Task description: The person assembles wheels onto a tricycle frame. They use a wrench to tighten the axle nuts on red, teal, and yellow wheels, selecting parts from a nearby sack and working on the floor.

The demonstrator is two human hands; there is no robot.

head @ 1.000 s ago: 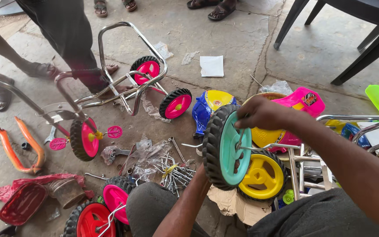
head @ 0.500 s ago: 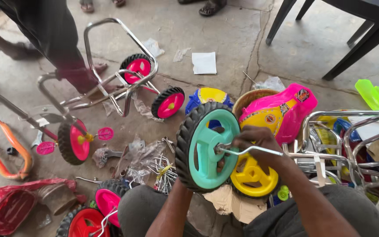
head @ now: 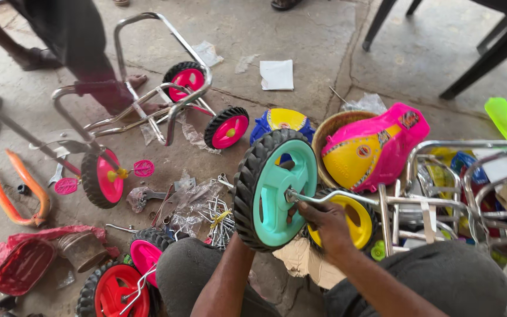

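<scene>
Light: soft, even daylight, fairly bright.
Shadows: faint and diffuse.
Glare: small glints on chrome tubing [head: 441, 202].
Focus: sharp centre, stretched edges.

right hand [head: 324, 226] grips the axle [head: 330, 196] at a teal wheel [head: 274, 191].

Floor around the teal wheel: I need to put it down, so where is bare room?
Bare concrete lies past the white paper, toward the black chair legs. The teal wheel, at the right hand, has clutter around it: screws left, yellow wheel and metal frames right.
</scene>
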